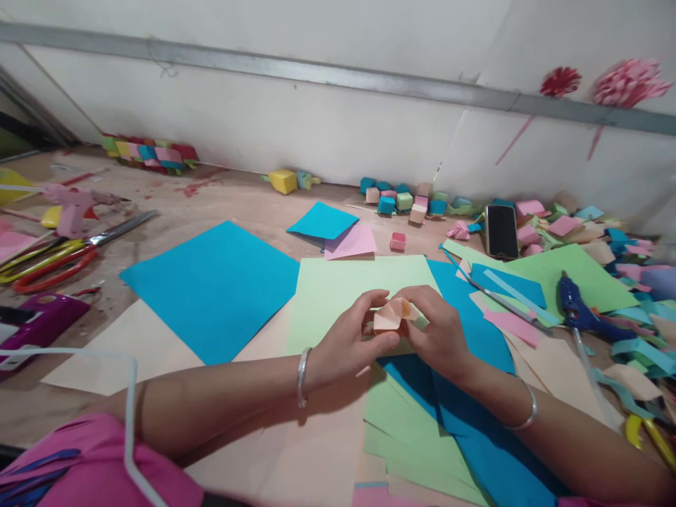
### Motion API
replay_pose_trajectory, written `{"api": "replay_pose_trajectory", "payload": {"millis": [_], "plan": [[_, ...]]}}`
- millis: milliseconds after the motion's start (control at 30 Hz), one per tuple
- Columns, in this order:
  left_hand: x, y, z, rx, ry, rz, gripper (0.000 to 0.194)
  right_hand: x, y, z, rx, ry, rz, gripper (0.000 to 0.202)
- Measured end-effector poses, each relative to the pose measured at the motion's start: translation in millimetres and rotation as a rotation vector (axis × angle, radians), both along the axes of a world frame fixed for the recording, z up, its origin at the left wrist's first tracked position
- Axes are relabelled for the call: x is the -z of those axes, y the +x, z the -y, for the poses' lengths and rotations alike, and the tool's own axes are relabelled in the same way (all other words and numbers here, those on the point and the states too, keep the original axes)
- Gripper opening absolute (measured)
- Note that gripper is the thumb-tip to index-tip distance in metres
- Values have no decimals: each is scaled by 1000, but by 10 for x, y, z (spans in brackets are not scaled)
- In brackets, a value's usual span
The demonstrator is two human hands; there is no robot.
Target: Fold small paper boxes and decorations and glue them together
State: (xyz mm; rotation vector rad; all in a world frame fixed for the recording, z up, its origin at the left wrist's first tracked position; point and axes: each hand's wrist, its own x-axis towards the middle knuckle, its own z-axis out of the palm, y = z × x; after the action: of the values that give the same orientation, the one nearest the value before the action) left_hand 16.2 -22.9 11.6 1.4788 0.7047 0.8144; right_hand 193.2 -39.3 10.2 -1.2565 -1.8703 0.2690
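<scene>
A small peach folded paper piece, box-like with loose flaps, is held up between my two hands over the paper sheets. My left hand grips its left side with thumb and fingers. On the other side, my right hand pinches the flaps at the right end. Parts of the piece are hidden behind the fingers. Beneath the hands lie a light green sheet and a blue sheet. A little pink open paper box sits beyond them.
At left are scissors, a pink glue gun and a purple tool. Folded paper cubes line the wall. To the right lie a phone, a blue glue gun and heaped paper pieces. A white cable crosses the lower left.
</scene>
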Motion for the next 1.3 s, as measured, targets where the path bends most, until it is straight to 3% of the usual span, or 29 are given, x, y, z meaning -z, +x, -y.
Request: {"api": "replay_pose_trajectory", "payload": {"millis": [133,267,400,600,800,1033,1300], "plan": [[-8,-15,-6,-48,-48,100,30,3,48,-49,8,-40,-53,18],[-36,-35,-19,-117,114,94,10,-16,60,-70,33,-129,-87,19],[-66,-40,-10,-43,232,37,19,-29,43,-66,67,-173,-147,18],[-50,-22,-71,-137,275,-58,13,-25,21,-31,53,-145,-138,28],[-36,-23,-123,-200,166,-87,10,-66,33,-34,11,-156,-120,28],[-31,-15,-133,-284,41,-85,11,-22,36,-64,15,-277,-289,21],[-13,-16,-119,-305,119,-125,7,-64,-15,-32,-10,-267,-208,8]]}}
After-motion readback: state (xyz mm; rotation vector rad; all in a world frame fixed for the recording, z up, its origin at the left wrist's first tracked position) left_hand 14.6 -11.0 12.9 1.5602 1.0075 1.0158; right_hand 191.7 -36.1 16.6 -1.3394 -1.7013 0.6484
